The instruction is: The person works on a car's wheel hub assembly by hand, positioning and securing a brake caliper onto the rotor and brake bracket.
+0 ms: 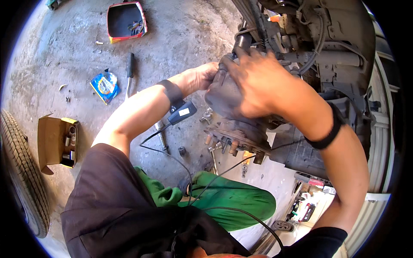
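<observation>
A rusty wheel hub (234, 142) with studs sticking out hangs beneath a vehicle, joined to a brown steering knuckle (221, 96). From the right, my right hand (258, 81) curls over the knuckle's upper part, slightly blurred. My left hand (205, 76) presses against the knuckle's left side, its fingertips hidden behind the metal. Just above the fingers stands a dark cylindrical shaft end (243, 39). A strap with a black box-shaped device (183, 112) and cable sits on my left forearm; a black band (331, 129) circles the right one.
On the concrete lie a ratchet-like tool (161, 136), a black socket (182, 151), a dark-handled tool (130, 71) and a blue packet (104, 86). An open cardboard box (56, 142), a tyre (21, 176) and a red-rimmed tray (125, 21) are farther left. Undercarriage parts (344, 60) crowd the right.
</observation>
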Action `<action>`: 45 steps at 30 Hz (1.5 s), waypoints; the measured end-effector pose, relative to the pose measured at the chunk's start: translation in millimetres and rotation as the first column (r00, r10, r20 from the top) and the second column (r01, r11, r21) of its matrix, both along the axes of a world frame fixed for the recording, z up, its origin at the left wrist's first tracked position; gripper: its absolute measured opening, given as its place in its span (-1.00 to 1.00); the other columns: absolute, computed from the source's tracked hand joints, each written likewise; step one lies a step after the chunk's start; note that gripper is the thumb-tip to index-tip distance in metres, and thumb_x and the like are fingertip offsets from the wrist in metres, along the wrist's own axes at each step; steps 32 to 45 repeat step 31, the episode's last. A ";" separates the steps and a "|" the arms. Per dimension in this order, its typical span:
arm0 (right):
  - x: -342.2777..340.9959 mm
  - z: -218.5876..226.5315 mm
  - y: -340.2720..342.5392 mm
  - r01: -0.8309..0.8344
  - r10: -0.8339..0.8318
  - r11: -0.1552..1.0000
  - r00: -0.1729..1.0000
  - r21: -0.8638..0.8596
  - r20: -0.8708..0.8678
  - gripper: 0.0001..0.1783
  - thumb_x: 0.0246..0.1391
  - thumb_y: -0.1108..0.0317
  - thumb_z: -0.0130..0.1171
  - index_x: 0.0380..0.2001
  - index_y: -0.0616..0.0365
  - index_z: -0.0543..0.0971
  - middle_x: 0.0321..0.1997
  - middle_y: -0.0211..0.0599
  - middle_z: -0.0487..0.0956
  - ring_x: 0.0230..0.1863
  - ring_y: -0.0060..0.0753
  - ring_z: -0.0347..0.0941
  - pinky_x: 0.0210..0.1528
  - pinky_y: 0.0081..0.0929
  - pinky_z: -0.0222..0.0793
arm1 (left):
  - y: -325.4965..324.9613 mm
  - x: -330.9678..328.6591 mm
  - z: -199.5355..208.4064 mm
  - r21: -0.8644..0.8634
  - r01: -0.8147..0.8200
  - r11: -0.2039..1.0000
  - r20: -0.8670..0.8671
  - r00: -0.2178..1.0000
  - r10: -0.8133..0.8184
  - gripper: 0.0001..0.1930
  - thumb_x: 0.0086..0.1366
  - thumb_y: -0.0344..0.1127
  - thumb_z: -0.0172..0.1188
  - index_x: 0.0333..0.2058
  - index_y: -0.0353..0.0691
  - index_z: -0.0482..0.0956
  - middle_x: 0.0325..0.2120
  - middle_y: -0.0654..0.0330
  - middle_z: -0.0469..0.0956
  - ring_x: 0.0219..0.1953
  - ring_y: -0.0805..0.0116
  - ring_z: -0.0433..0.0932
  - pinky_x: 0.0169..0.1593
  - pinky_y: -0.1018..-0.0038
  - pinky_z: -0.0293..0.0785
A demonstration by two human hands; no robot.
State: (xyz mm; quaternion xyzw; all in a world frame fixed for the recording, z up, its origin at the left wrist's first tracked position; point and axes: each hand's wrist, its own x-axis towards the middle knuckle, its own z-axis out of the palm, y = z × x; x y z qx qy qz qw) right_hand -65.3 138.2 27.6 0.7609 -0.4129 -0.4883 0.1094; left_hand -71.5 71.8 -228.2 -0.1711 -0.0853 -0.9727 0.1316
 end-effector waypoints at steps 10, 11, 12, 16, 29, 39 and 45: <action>6.9 12.5 -16.5 0.213 -0.241 0.961 0.958 0.176 0.157 -0.03 -0.38 0.02 0.38 0.25 -0.07 0.39 0.23 0.15 0.31 0.25 0.15 0.28 0.35 -0.05 0.07 | 6.8 26.2 17.4 -0.185 -0.232 0.955 0.106 0.961 0.254 -0.54 0.18 -0.52 0.19 0.09 -0.39 0.39 -0.10 0.06 0.59 -0.15 0.37 0.64 -0.20 0.54 0.66; 5.3 13.2 -14.5 0.194 -0.223 0.969 0.952 0.150 0.209 -0.04 -0.39 0.03 0.39 0.24 -0.09 0.41 0.24 0.15 0.30 0.24 0.16 0.28 0.35 -0.05 0.07 | 7.9 17.9 18.3 -0.112 -0.205 0.972 0.145 0.965 0.221 -0.54 0.19 -0.52 0.19 0.09 -0.39 0.39 -0.10 0.05 0.59 -0.17 0.36 0.65 -0.21 0.53 0.67; 6.1 12.4 -13.6 0.188 -0.216 0.973 0.948 0.135 0.233 -0.05 -0.41 0.04 0.39 0.23 -0.15 0.43 0.24 0.12 0.31 0.24 0.17 0.26 0.35 -0.07 0.07 | -2.3 11.3 6.9 -0.167 -0.127 0.978 0.134 0.980 0.150 -0.57 0.19 -0.47 0.22 0.06 -0.37 0.43 -0.11 0.04 0.60 -0.18 0.33 0.66 -0.14 0.44 0.67; 1.2 15.6 -11.0 0.263 -0.296 0.950 0.930 0.171 0.216 -0.07 -0.43 0.06 0.39 0.21 -0.18 0.44 0.25 0.09 0.31 0.28 0.16 0.21 0.35 -0.07 0.05 | 9.7 8.3 20.7 -0.082 -0.120 0.989 0.094 0.987 0.128 -0.63 0.22 -0.36 0.27 -0.01 -0.31 0.51 -0.13 0.06 0.62 -0.17 0.34 0.66 -0.04 0.35 0.64; -8.4 10.0 -9.6 0.130 -0.152 0.987 0.936 0.091 0.317 -0.08 -0.44 0.10 0.42 0.18 -0.13 0.45 0.28 0.05 0.29 0.30 0.13 0.21 0.36 -0.06 0.07 | 2.3 0.3 0.3 -0.016 -0.172 0.985 0.100 0.980 0.173 -0.56 0.21 -0.38 0.27 0.06 -0.33 0.46 -0.14 0.02 0.62 -0.21 0.36 0.67 -0.25 0.45 0.69; -11.0 10.7 -8.7 0.101 -0.129 0.990 0.922 0.095 0.365 -0.07 -0.46 0.09 0.43 0.18 -0.09 0.45 0.31 0.02 0.27 0.32 0.11 0.18 0.37 -0.08 0.07 | -5.8 -5.4 -12.7 -0.063 -0.174 0.983 0.099 0.979 0.179 -0.54 0.21 -0.40 0.27 0.09 -0.34 0.43 -0.14 0.01 0.62 -0.29 0.36 0.68 -0.37 0.51 0.66; -11.0 10.7 -8.7 0.101 -0.129 0.990 0.922 0.095 0.365 -0.07 -0.46 0.09 0.43 0.18 -0.09 0.45 0.31 0.02 0.27 0.32 0.11 0.18 0.37 -0.08 0.07 | -5.8 -5.4 -12.7 -0.063 -0.174 0.983 0.099 0.979 0.179 -0.54 0.21 -0.40 0.27 0.09 -0.34 0.43 -0.14 0.01 0.62 -0.29 0.36 0.68 -0.37 0.51 0.66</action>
